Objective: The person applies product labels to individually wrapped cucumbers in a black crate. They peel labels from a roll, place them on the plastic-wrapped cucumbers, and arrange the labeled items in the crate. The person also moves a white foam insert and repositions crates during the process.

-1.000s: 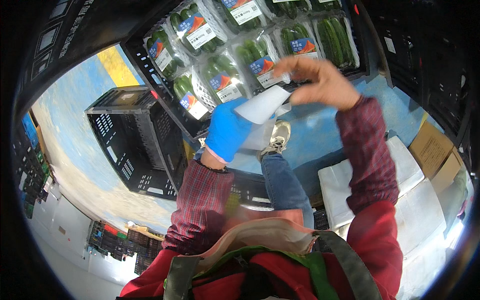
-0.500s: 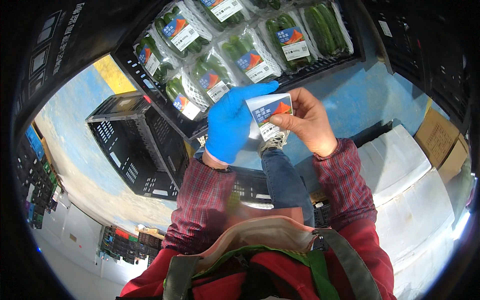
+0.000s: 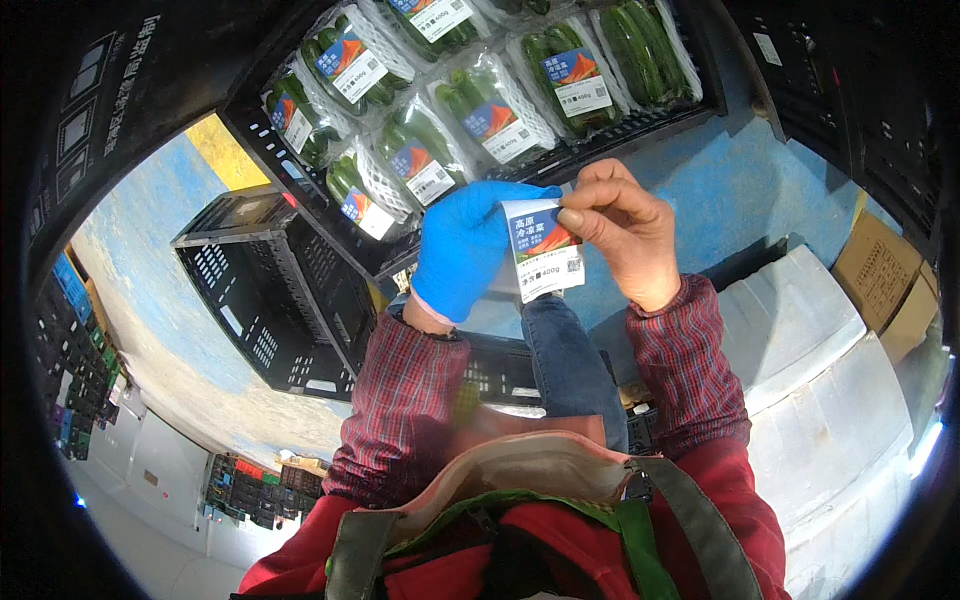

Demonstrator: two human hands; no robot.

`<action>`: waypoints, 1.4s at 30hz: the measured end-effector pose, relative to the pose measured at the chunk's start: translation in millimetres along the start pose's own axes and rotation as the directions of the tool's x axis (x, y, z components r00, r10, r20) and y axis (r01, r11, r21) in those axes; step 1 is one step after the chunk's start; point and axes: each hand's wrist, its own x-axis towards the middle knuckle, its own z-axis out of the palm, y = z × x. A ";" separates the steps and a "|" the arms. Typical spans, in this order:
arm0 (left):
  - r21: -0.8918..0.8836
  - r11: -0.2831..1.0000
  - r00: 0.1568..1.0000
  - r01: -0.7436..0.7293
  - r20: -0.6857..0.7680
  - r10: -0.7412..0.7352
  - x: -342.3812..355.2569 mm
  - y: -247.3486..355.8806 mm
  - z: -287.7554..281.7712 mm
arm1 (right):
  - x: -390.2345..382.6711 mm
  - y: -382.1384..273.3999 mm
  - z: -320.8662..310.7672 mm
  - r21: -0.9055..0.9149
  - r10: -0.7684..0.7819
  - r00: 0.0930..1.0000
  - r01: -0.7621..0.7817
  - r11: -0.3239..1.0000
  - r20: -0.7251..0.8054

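Head camera on my feed: at the left, a black slotted crate [image 3: 305, 285] sits on the blue-and-pale floor [image 3: 160, 210], its open side in view. Just right of it, and higher up, I see a larger black crate [image 3: 650, 127] holding rows of wrapped cucumber packs [image 3: 490, 115], most bearing blue, orange and white labels. Below those packs is my operator's left hand [image 3: 455, 250], in a blue glove, fingers bent and touching the top left of a loose printed label [image 3: 545, 250]; whether they grip it, I cannot tell. That label hangs between the two hands, near the large crate's lower edge, printed face toward me. On its right, the bare right hand [image 3: 625, 230] pinches the upper right corner between thumb and finger. Farther right I make out white boxes [image 3: 790, 320], then a brown cardboard box [image 3: 875, 265] near the rim.
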 end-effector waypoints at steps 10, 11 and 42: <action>-0.006 0.999 0.999 0.049 -0.017 -0.049 -0.4 7.5 4.6 | -4.7 -3.3 3.5 0.099 0.071 0.993 -0.061 0.993 -0.095; 0.021 0.999 0.999 0.033 -0.020 -0.033 -0.4 5.9 4.1 | -4.2 -2.8 2.5 0.073 0.048 0.994 -0.041 0.996 -0.103; 0.559 0.823 0.992 -0.098 -0.007 0.123 -7.8 -40.3 -4.0 | 135.2 16.1 -146.1 -0.992 -0.409 0.908 0.118 0.033 0.094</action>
